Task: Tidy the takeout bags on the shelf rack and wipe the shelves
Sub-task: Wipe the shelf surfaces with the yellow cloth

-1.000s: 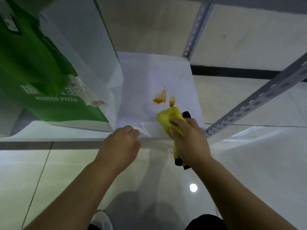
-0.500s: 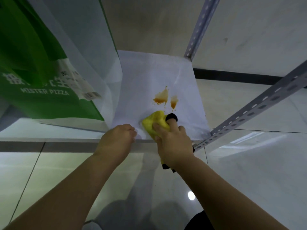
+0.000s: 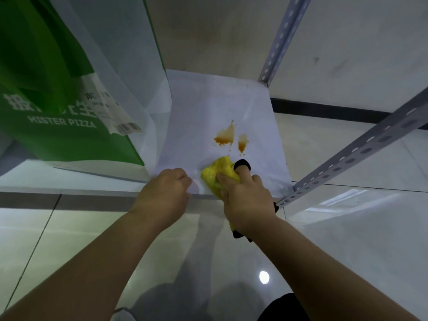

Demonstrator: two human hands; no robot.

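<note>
A green and white takeout bag marked MISTER PIZZA stands on the left of the white shelf, with a receipt stuck to its side. Two orange sauce stains lie on the shelf to the bag's right. My right hand presses a yellow cloth with a black edge onto the shelf just below the stains. My left hand rests curled on the shelf's front edge, beside the cloth and apart from the bag.
Perforated grey metal rack posts rise at the back right and run diagonally at the front right corner. Below the shelf lies a glossy tiled floor. A pale wall with a dark baseboard stands behind.
My right hand slid the cloth leftward along the front of the shelf, then slightly up toward the stains. My left hand stayed on the shelf edge. The stains look unchanged.
</note>
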